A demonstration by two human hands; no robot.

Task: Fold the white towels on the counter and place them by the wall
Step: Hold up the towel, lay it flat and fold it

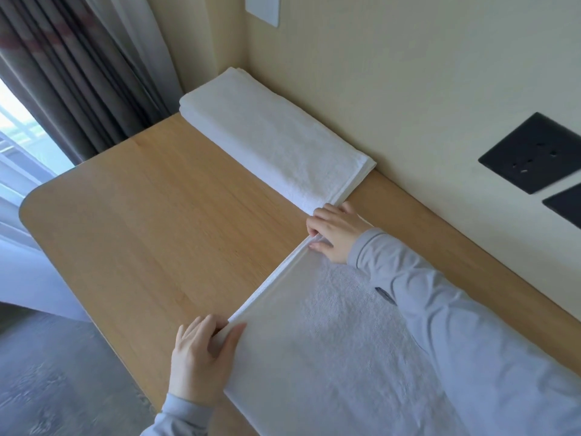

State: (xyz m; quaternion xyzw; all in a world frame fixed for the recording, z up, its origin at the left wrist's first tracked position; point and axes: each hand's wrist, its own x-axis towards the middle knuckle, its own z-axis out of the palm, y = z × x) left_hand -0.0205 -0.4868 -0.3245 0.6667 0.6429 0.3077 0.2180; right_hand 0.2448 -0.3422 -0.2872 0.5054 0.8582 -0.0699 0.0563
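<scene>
A white towel [345, 341] lies spread on the wooden counter [157, 231], directly in front of the person. It looks doubled along its left edge, where two thin layers show. This edge runs in a straight line between the two hands.

The left hand [204, 350] holds the near corner of this edge. Its thumb lies on top of the cloth and its fingers are curled around the corner, so the hand pinches the towel. The right hand [333, 234] holds the far corner in the same way, with the thumb on top and the fingers bent over the hem. Both arms wear light blue sleeves [456, 309], and the right arm lies across the towel.

A second towel, the folded towel [273, 136], lies as a long flat pile against the cream wall [377, 89], in the far corner of the counter. Its near end is just beside the right hand; I cannot tell if they touch.

On the wall at the right are two black sockets [534, 152]. At the left hang a grey curtain [78, 73] and a thin white curtain, with bright window light behind. Below the counter edge is a grey floor [47, 372].
</scene>
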